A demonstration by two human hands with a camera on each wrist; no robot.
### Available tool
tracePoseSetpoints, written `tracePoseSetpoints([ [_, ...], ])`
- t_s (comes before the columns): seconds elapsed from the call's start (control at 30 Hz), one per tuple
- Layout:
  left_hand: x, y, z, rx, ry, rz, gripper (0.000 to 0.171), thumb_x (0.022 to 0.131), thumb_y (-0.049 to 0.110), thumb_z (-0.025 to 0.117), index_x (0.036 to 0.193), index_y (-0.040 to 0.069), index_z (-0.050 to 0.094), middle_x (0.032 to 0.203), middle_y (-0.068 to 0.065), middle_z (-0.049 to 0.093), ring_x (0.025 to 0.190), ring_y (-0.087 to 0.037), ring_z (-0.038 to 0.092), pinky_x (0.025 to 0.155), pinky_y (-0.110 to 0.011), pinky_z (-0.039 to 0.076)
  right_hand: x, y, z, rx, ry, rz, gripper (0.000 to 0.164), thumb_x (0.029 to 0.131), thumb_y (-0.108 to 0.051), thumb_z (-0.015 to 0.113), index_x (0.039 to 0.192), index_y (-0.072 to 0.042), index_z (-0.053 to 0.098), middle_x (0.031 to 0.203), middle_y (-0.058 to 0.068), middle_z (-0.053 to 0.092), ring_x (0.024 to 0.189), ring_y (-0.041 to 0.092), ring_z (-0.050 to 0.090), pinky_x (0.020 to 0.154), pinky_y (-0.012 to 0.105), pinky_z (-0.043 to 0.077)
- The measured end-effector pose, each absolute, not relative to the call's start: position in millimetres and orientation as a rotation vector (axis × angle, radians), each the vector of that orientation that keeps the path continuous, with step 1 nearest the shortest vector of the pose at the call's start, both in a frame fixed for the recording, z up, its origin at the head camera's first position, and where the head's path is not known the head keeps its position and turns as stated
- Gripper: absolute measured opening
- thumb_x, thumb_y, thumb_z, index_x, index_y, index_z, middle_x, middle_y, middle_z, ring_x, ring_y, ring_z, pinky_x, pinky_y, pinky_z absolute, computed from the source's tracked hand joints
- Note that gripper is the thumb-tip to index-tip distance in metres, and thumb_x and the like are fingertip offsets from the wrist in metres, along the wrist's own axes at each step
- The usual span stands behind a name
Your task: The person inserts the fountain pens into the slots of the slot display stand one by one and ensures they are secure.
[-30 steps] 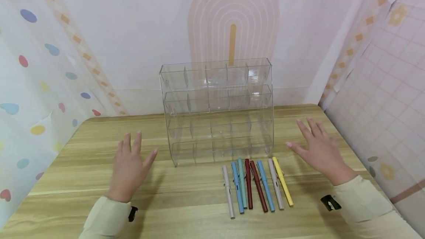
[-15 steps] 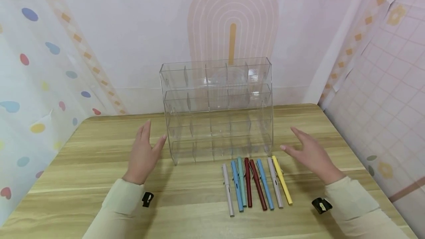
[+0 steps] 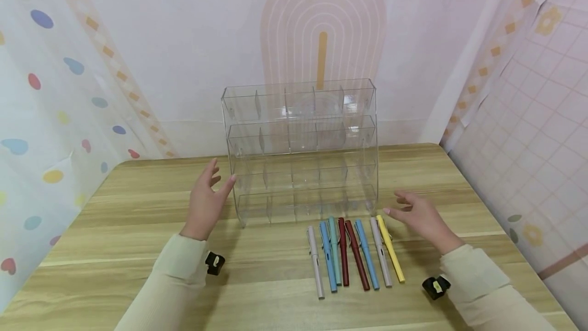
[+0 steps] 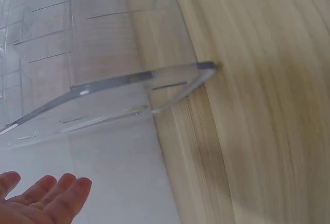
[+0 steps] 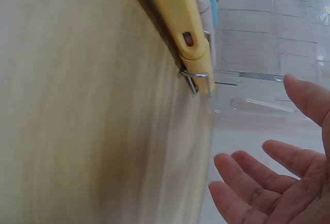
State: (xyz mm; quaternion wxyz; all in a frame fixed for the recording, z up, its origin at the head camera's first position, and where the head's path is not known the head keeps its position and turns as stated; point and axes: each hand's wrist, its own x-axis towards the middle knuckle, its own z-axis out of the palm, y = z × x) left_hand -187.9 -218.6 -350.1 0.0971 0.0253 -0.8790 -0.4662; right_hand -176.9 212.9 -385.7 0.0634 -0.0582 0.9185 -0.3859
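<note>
A clear plastic pen rack (image 3: 303,172) with tiers of divided compartments stands upright on the table. My left hand (image 3: 206,203) is beside its left side, fingers extended and thumb tip overlapping the rack's edge in the head view; the left wrist view shows the fingers (image 4: 64,198) apart from the side panel. Off the rack's lower right corner, my right hand (image 3: 420,216) holds nothing, its fingers slightly bent and spread. Nearest to it lies a yellow pen (image 3: 391,249). Beside that pen are a grey-lilac pen (image 3: 381,252), blue pens, dark red pens (image 3: 357,254), a green pen and a pale pen (image 3: 316,262).
The wood-grain table (image 3: 271,280) reaches back to a white cloth backdrop (image 3: 184,55) with a pink arch print. Patterned cloth hangs at the left and right sides. A black wrist camera (image 3: 214,263) sits at the left cuff and another (image 3: 436,287) at the right.
Both hands have moved inward toward the rack, the left one coming up to its side. The right hand's fingers have bent a little and lowered. Rack and pens stay in place.
</note>
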Motion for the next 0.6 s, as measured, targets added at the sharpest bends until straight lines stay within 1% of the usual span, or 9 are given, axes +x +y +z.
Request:
tracePoseSetpoints([
  [0.17, -192.3, -218.3, -351.6, 0.101, -2.585, -1.446, 0.075, 0.097, 0.040, 0.054, 0.156, 0.012, 0.016, 0.153, -0.021, 0.030, 0.135, -0.037, 0.038, 0.104, -0.052, 0.038, -179.2, 213.1, -392.9, -0.181, 2.728, -1.165, 0.063, 0.094, -0.029, 0.062, 0.139, 0.011, 0.041, 0.129, 0.032, 0.053, 0.117, 0.047, 0.050, 0.090, 0.054, 0.047],
  [0.3, -194.9, -216.8, -351.6, 0.111, -2.558, -1.530, 0.075, 0.097, 0.038, 0.055, 0.155, 0.012, 0.017, 0.152, -0.022, 0.030, 0.133, -0.037, 0.039, 0.103, -0.051, 0.040, -181.8, 212.7, -396.7, -0.165, 2.703, -1.167, 0.059, 0.093, -0.026, 0.063, 0.136, 0.011, 0.045, 0.121, 0.028, 0.058, 0.109, 0.042, 0.056, 0.085, 0.050, 0.050],
  [0.4, -197.2, -214.4, -350.9, 0.105, -2.538, -1.572, 0.072, 0.098, 0.035, 0.055, 0.155, 0.009, 0.019, 0.151, -0.023, 0.032, 0.132, -0.038, 0.040, 0.103, -0.050, 0.040, -182.8, 211.8, -397.2, -0.170, 2.692, -1.162, 0.058, 0.092, -0.025, 0.064, 0.134, 0.012, 0.047, 0.117, 0.028, 0.060, 0.104, 0.039, 0.058, 0.081, 0.047, 0.051],
  [0.6, -202.1, -209.1, -349.2, 0.116, -2.526, -1.618, 0.066, 0.100, 0.030, 0.052, 0.154, 0.009, 0.022, 0.149, -0.024, 0.034, 0.132, -0.039, 0.040, 0.103, -0.049, 0.041, -182.0, 208.2, -396.2, -0.150, 2.658, -1.167, 0.056, 0.090, -0.021, 0.066, 0.132, 0.012, 0.049, 0.115, 0.029, 0.060, 0.101, 0.038, 0.060, 0.079, 0.046, 0.052],
])
